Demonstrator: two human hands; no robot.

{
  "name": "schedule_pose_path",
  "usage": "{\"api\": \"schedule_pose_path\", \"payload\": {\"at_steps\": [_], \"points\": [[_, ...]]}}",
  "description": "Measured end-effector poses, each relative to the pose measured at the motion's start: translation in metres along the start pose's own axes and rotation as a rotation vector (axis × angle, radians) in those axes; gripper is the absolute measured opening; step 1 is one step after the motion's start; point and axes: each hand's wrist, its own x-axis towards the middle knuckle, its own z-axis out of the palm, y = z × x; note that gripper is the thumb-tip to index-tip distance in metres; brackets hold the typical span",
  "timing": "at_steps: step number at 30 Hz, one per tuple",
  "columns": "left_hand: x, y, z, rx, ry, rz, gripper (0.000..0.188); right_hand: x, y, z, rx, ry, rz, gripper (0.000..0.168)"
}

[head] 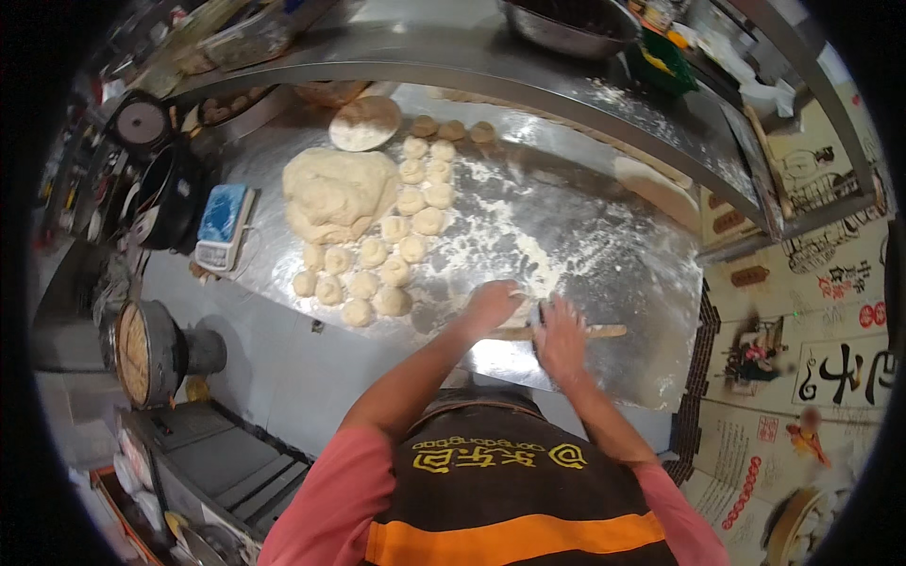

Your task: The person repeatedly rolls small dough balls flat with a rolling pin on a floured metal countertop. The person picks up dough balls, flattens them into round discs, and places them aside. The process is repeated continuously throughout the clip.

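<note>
My left hand (pixel 493 305) is at the near part of the steel table, its fingers closed at the edge of a flattened piece of dough (pixel 522 315). A thin wooden rolling pin (pixel 607 330) lies crosswise just on the near side of that dough. My right hand (pixel 564 339) is over the middle of the pin, and both of the pin's ends stick out past it. Something dark shows along the thumb side of this hand; I cannot tell what it is. To the left, several round dough pieces (pixel 373 252) sit in rows beside a large mass of dough (pixel 338 192).
Loose flour (pixel 524 240) is scattered over the steel table (pixel 637 283). A flour-dusted round board or lid (pixel 365 124) lies behind the dough mass. At the left edge stands a digital scale (pixel 224 223). A steel shelf (pixel 453 53) overhangs the back, holding a metal basin (pixel 573 28).
</note>
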Motion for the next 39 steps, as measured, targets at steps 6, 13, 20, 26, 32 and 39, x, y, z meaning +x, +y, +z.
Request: {"api": "schedule_pose_path", "payload": {"at_steps": [6, 13, 20, 26, 32, 39], "points": [[-0.009, 0.006, 0.011, -0.017, 0.071, -0.126, 0.034, -0.010, -0.012, -0.004, 0.028, 0.011, 0.089, 0.053], [-0.004, 0.041, -0.009, 0.332, -0.124, 0.055, 0.030, 0.037, 0.003, 0.002, 0.076, 0.132, 0.094, 0.048], [-0.001, 0.001, 0.012, -0.003, 0.011, -0.066, 0.024, -0.025, -0.014, -0.003, -0.013, -0.013, 0.086, 0.044], [-0.004, 0.030, 0.003, 0.241, -0.049, 0.074, 0.027, 0.057, 0.016, 0.012, 0.064, 0.217, 0.114, 0.044], [0.002, 0.010, 0.005, -0.124, 0.026, -0.052, 0.025, -0.039, -0.010, -0.002, -0.016, 0.044, -0.018, 0.049], [0.004, 0.026, 0.004, 0.147, -0.015, 0.023, 0.027, 0.053, 0.009, 0.004, 0.075, 0.144, 0.144, 0.047]]}}
